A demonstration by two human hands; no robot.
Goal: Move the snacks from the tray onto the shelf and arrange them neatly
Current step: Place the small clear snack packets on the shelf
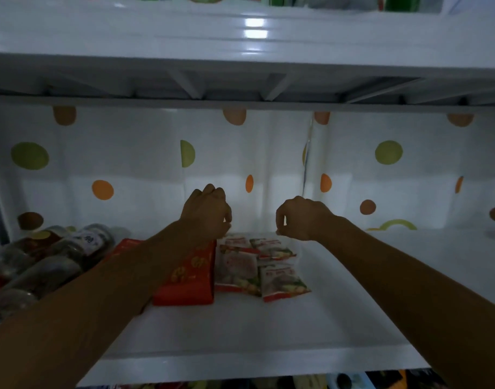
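Note:
Several white-and-red snack packets (pixel 257 262) lie flat in the middle of the white shelf (pixel 353 304), overlapping one another. A red snack box (pixel 191 279) lies right beside them on the left, partly under my left forearm. My left hand (pixel 205 211) hovers over the packets' far left corner with fingers curled in. My right hand (pixel 302 217) hovers over their far right corner, fingers also curled, thumb and forefinger pinched. Whether either hand pinches a packet edge is hidden. No tray is in view.
Several glass jars (pixel 44 259) lie on their sides at the shelf's left end. A white backing with coloured dots (pixel 388 153) closes the rear. The upper shelf's edge (pixel 240 66) hangs close overhead. Bare shelf surface lies right of the packets.

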